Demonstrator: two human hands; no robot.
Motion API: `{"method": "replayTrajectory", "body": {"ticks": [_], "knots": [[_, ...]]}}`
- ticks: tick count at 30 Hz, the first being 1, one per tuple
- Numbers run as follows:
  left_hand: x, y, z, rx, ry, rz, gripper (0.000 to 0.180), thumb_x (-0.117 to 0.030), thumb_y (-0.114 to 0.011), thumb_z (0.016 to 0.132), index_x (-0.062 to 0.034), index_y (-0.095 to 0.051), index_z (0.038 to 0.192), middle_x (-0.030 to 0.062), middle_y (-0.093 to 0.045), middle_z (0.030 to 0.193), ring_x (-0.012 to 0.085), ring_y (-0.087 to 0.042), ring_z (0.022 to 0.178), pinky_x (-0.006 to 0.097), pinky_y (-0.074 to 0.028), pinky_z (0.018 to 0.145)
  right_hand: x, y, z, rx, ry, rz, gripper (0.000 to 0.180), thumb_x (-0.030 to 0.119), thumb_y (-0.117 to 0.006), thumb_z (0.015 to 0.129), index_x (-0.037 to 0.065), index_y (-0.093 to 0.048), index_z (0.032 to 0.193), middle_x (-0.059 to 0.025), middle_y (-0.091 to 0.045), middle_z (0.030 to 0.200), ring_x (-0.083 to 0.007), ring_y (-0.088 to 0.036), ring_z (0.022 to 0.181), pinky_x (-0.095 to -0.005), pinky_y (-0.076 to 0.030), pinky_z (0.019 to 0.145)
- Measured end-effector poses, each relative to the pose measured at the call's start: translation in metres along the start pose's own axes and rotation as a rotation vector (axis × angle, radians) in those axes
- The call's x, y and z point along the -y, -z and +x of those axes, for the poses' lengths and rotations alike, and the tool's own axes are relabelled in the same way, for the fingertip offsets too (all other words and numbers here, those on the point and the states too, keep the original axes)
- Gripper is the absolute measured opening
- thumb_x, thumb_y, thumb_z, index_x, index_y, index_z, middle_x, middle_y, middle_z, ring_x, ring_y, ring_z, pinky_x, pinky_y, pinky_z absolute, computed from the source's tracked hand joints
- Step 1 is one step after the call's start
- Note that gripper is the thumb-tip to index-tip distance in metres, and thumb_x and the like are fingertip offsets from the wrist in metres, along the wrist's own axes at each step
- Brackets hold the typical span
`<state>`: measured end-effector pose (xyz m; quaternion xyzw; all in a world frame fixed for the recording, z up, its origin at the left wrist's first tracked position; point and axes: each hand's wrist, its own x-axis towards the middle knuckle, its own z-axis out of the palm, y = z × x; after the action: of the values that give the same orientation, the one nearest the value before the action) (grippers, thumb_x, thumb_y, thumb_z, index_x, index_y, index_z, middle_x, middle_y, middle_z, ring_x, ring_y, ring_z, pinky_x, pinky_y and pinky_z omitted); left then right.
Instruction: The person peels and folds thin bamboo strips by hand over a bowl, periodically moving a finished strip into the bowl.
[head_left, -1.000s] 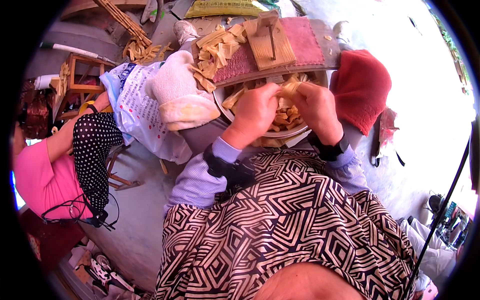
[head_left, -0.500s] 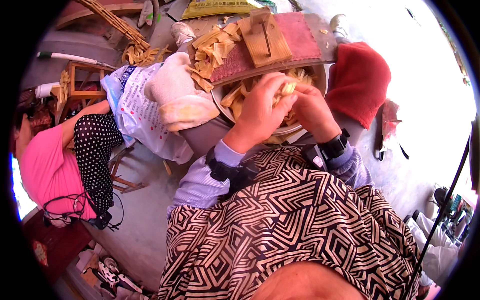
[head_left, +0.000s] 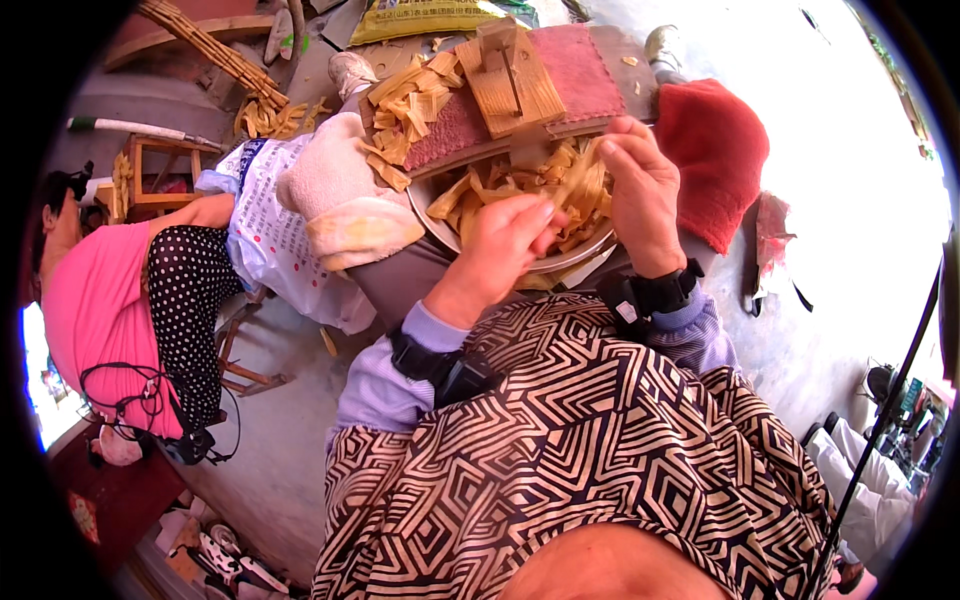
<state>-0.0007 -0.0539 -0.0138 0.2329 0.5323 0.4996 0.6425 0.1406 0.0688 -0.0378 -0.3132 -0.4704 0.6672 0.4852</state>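
Note:
My left hand is closed at the near side of a round basin, its fingers pinched on the lower end of a pale yellow husk strip. Above the basin's right side, my right hand pinches the strip's other end, so it stretches slantwise between them. Many loose yellow husk strips fill the basin below. Just beyond lies a board with a red cloth pad. On it rest a wooden block with an upright metal piece and a heap of husks.
A pinkish towel covers my left knee, a red cloth my right. At left, a person in pink bends beside a white plastic bag and a small wooden stool. A yellow sack lies at the far side.
My hands have come apart: the right rose toward the upper right, the left dropped slightly. The strip bunched between them earlier is now drawn out. The whole view shifted slightly.

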Motion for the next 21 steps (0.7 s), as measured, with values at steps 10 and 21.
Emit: {"method": "replayTrajectory", "body": {"ticks": [10, 21], "knots": [[-0.023, 0.006, -0.003, -0.254, -0.665, 1.012, 0.012, -0.011, -0.057, 0.091, 0.0002, -0.061, 0.092, 0.0156, -0.057, 0.075, 0.0288, -0.054, 0.064, 0.033, -0.044, 0.059, 0.05, 0.004, 0.017, 0.637, -0.094, -0.652, 0.02, 0.014, -0.065, 0.088, 0.0, -0.061, 0.102, -0.0048, -0.06, 0.083, -0.0106, -0.053, 0.069, -0.0265, -0.047, 0.063], [-0.058, 0.052, 0.03, 0.056, -0.35, 0.624, 0.018, -0.016, -0.059, 0.093, -0.0001, -0.066, 0.096, -0.0052, -0.056, 0.076, 0.0032, -0.048, 0.069, 0.02, -0.041, 0.062, 0.067, 0.001, 0.051, 0.64, -0.15, -0.669, 0.033, 0.026, -0.061, 0.093, -0.003, -0.058, 0.078, 0.0007, -0.045, 0.06, -0.0058, -0.039, 0.06, -0.0263, -0.038, 0.054]]}}
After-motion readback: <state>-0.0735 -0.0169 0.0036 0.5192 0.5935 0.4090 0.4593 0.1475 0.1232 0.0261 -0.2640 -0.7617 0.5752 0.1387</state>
